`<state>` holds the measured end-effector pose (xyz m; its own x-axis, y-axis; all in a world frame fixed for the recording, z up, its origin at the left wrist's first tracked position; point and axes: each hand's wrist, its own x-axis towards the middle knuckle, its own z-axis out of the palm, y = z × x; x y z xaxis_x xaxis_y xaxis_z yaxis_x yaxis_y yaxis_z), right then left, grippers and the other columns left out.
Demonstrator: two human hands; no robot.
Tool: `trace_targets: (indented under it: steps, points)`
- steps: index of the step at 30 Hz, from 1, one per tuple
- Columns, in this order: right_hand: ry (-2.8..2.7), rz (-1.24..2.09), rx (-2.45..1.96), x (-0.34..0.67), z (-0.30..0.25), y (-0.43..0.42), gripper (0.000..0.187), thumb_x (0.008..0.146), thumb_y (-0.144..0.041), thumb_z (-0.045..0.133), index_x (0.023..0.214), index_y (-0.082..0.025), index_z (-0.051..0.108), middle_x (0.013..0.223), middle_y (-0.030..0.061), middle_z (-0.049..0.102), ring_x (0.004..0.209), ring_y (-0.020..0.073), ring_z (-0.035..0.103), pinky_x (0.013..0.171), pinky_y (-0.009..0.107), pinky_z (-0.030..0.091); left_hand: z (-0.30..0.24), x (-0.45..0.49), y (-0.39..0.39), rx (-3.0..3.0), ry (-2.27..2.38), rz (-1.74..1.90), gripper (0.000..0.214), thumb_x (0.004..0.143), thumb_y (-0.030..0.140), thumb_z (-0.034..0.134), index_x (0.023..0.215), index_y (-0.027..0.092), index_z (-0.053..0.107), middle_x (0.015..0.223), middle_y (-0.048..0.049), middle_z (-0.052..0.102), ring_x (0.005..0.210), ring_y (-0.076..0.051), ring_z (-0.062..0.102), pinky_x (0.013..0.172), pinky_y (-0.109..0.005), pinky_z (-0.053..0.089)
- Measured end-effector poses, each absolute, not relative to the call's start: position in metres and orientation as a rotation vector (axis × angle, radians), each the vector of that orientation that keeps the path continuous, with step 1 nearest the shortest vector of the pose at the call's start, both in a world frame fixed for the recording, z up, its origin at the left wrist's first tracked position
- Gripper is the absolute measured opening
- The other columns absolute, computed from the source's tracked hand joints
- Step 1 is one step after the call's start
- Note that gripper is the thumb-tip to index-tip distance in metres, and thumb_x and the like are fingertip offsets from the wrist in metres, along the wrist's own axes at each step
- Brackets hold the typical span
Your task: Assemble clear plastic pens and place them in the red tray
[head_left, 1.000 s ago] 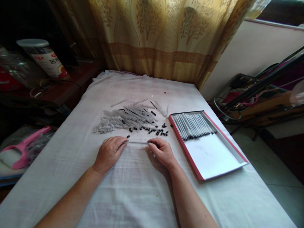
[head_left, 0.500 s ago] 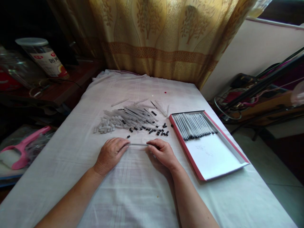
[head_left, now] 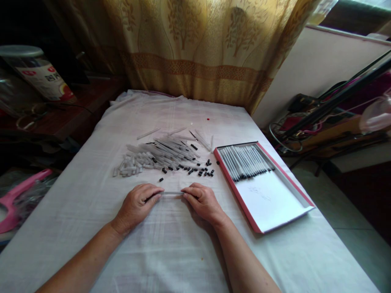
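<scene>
A thin, clear-grey pen (head_left: 172, 192) lies level between my two hands, just above or on the cloth. My left hand (head_left: 138, 206) pinches its left end between thumb and fingers. Its right end is in the closed fingers of my right hand (head_left: 203, 203). Both ends are hidden by the fingers. Beyond the hands is a heap of clear pen barrels (head_left: 171, 150) with some dark refills among them. Small black plugs (head_left: 192, 170) lie scattered before the heap, and whitish translucent caps (head_left: 130, 165) are piled at its left.
A shallow red-edged box (head_left: 233, 191) at the right holds a row of black-tipped pens (head_left: 246, 160). A white cloth (head_left: 146, 260) covers the table. A lidded plastic jar (head_left: 45, 77) stands on a wooden cabinet at the left, with a pink-handled roller (head_left: 18, 199) below. A gold curtain (head_left: 195, 53) hangs behind.
The view has shifted slightly, so the jar and pink handle sit farther left. Both hands keep hold of the pen, which appears a little lower and nearer to me.
</scene>
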<state>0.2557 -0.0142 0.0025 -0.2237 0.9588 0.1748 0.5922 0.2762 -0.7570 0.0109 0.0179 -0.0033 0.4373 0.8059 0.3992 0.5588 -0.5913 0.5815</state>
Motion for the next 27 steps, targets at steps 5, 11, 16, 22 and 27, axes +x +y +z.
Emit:
trace_targets:
  steps: [5,11,16,22,27]
  points:
    - [-1.934,0.721,-1.365,0.254,0.003,-0.016,0.023,0.093,-0.028,0.055,0.099,-0.024,0.077,0.083,0.0048,0.07,0.076,0.0167,0.066,0.071,0.025,0.051,-0.004,0.009,0.018,2.35,1.1,0.938,0.019,0.091,0.03,0.057,0.096,0.024,0.074,0.086,-0.005,0.075,0.081,-0.019,0.069,0.076,-0.031,0.055]
    - [-1.948,0.701,-1.38,0.254,0.003,-0.015,0.023,0.094,-0.028,0.054,0.099,-0.024,0.076,0.083,0.0046,0.069,0.077,0.0166,0.066,0.071,0.025,0.05,-0.005,0.011,0.019,2.347,1.117,0.903,0.022,0.092,0.031,0.054,0.097,0.024,0.074,0.088,-0.0053,0.075,0.083,-0.019,0.069,0.078,-0.031,0.055]
    - [-1.907,0.686,-1.396,0.249,0.006,-0.015,0.022,0.092,-0.026,0.055,0.098,-0.022,0.076,0.085,0.0054,0.071,0.08,0.0177,0.068,0.073,0.027,0.051,-0.007,0.014,0.02,2.265,1.242,0.931,0.027,0.091,0.033,0.051,0.109,0.021,0.068,0.102,-0.0071,0.072,0.092,-0.02,0.068,0.082,-0.032,0.056]
    - [-1.428,0.318,-1.571,0.287,0.031,-0.014,0.026,0.089,-0.033,0.056,0.109,-0.022,0.069,0.092,0.0075,0.074,0.075,0.0186,0.067,0.07,0.03,0.052,-0.009,0.012,0.02,2.063,1.298,0.941,0.042,0.089,0.037,0.053,0.128,0.021,0.056,0.119,-0.0102,0.067,0.093,-0.019,0.068,0.08,-0.033,0.058]
    - [-1.125,-0.014,-2.079,0.345,0.05,0.007,0.024,0.084,-0.037,0.056,0.093,-0.018,0.068,0.084,0.0091,0.073,0.075,0.0239,0.066,0.067,0.033,0.047,-0.01,0.012,0.023,2.135,1.248,0.926,0.035,0.089,0.034,0.053,0.12,0.022,0.063,0.107,-0.0072,0.072,0.089,-0.019,0.07,0.083,-0.033,0.058]
